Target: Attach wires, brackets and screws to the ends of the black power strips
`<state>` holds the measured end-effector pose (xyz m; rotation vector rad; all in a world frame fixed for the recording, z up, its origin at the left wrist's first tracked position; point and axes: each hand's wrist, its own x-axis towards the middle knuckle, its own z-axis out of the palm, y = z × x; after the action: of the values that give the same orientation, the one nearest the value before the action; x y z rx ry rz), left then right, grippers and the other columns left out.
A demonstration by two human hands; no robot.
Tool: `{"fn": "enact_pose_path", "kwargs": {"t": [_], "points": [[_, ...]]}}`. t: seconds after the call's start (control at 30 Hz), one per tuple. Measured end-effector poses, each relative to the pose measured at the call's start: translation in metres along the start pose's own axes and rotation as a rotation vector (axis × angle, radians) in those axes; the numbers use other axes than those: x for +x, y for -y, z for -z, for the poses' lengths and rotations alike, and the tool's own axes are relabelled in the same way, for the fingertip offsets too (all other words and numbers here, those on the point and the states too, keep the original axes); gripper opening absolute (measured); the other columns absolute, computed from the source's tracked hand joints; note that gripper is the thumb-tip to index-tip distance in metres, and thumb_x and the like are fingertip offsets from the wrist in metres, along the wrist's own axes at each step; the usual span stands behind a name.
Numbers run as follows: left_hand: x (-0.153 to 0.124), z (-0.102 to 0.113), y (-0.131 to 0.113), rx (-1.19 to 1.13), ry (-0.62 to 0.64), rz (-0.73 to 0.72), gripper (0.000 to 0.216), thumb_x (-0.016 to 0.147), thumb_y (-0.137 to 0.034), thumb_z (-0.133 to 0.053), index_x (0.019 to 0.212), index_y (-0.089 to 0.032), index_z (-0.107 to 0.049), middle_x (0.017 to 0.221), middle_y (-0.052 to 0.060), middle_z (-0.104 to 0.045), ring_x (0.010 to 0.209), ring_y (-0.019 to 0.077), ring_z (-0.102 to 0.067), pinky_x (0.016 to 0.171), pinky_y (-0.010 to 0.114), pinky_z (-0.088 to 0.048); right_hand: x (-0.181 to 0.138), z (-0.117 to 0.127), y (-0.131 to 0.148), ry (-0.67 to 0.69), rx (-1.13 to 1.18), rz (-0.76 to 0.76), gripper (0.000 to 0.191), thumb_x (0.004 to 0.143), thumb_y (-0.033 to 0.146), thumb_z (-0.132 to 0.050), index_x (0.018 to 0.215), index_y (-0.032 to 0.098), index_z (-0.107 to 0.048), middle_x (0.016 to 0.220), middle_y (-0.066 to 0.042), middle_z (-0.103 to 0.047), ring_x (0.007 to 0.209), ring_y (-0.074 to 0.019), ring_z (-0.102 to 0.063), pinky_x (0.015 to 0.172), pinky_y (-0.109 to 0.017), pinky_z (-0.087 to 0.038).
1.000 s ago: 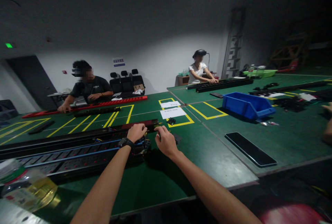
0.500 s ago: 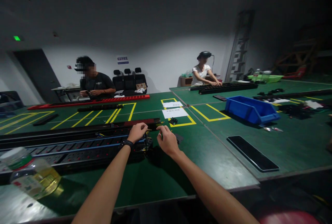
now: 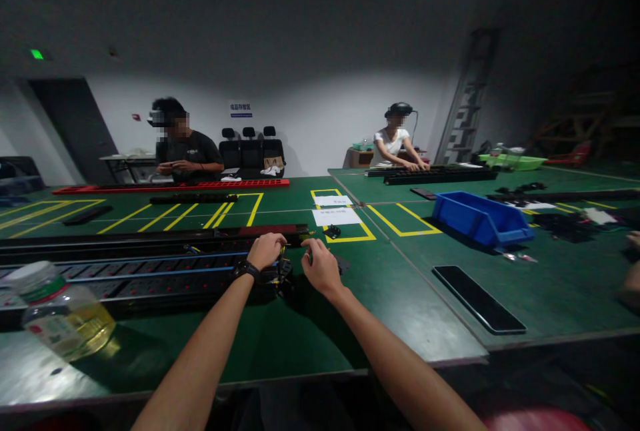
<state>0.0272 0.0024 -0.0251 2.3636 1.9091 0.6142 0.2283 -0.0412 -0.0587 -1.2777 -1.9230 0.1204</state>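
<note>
My left hand [image 3: 267, 251], with a black watch on the wrist, rests over the right end of a long black strip unit [image 3: 190, 281] with blue edges and rows of small red dots. Its fingers are pinched together by loose wires [image 3: 284, 264] at that end; what they hold is too small to make out. Just right of it, my right hand [image 3: 321, 266] is curled with the fingertips drawn together, facing the left hand across a small gap. Anything in its fingers is hidden. Behind both hands lies another long dark strip [image 3: 225, 234].
A bottle of yellow liquid [image 3: 65, 318] stands at front left. To the right are a phone-like black slab [image 3: 477, 298] and a blue bin [image 3: 480, 221]. Paper sheets [image 3: 336, 217] lie mid-table. Two co-workers [image 3: 187, 151] sit opposite; another person's hand [image 3: 631, 268] shows at the right edge.
The view has shifted slightly. My hands stay close together at the strip's end, with only small finger movement. Another person's hand has come into view at the right edge.
</note>
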Motion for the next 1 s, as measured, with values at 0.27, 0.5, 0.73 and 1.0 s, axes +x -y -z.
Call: {"fn": "enact_pose_path", "kwargs": {"t": [0.27, 0.5, 0.73, 1.0], "points": [[-0.001, -0.003, 0.0, 0.02, -0.009, 0.014, 0.038, 0.097, -0.014, -0.048, 0.115, -0.026, -0.08, 0.12, 0.006, -0.081, 0.116, 0.023, -0.072, 0.107, 0.032, -0.051, 0.0, 0.004, 0.002, 0.104, -0.036, -0.01, 0.03, 0.094, 0.015, -0.058, 0.121, 0.024, -0.067, 0.101, -0.004, -0.075, 0.086, -0.0211, -0.07, 0.071, -0.027, -0.044], [-0.001, -0.003, -0.001, 0.001, -0.023, 0.018, 0.037, 0.096, -0.014, -0.048, 0.11, -0.026, -0.081, 0.116, 0.005, -0.082, 0.112, 0.0235, -0.074, 0.103, 0.03, -0.051, -0.004, -0.001, 0.002, 0.26, -0.139, -0.021, 0.024, 0.095, 0.017, -0.06, 0.112, 0.026, -0.074, 0.079, -0.002, -0.075, 0.075, -0.0211, -0.071, 0.065, -0.026, -0.038], [-0.002, -0.002, -0.002, 0.004, -0.028, 0.037, 0.035, 0.096, -0.014, -0.051, 0.109, -0.027, -0.081, 0.114, 0.005, -0.083, 0.111, 0.0233, -0.075, 0.101, 0.029, -0.052, -0.006, -0.007, -0.002, 0.362, -0.215, -0.017, 0.026, 0.091, 0.017, -0.06, 0.108, 0.028, -0.077, 0.09, -0.006, -0.079, 0.08, -0.0247, -0.073, 0.066, -0.029, -0.04], [-0.002, -0.003, -0.003, 0.016, -0.027, 0.026, 0.035, 0.097, -0.016, -0.05, 0.11, -0.027, -0.081, 0.118, 0.004, -0.082, 0.114, 0.0233, -0.074, 0.102, 0.03, -0.052, -0.003, -0.005, -0.003, 0.461, -0.253, -0.006, 0.027, 0.094, 0.022, -0.058, 0.113, 0.029, -0.074, 0.102, -0.007, -0.081, 0.093, -0.0259, -0.075, 0.07, -0.029, -0.042]]}}
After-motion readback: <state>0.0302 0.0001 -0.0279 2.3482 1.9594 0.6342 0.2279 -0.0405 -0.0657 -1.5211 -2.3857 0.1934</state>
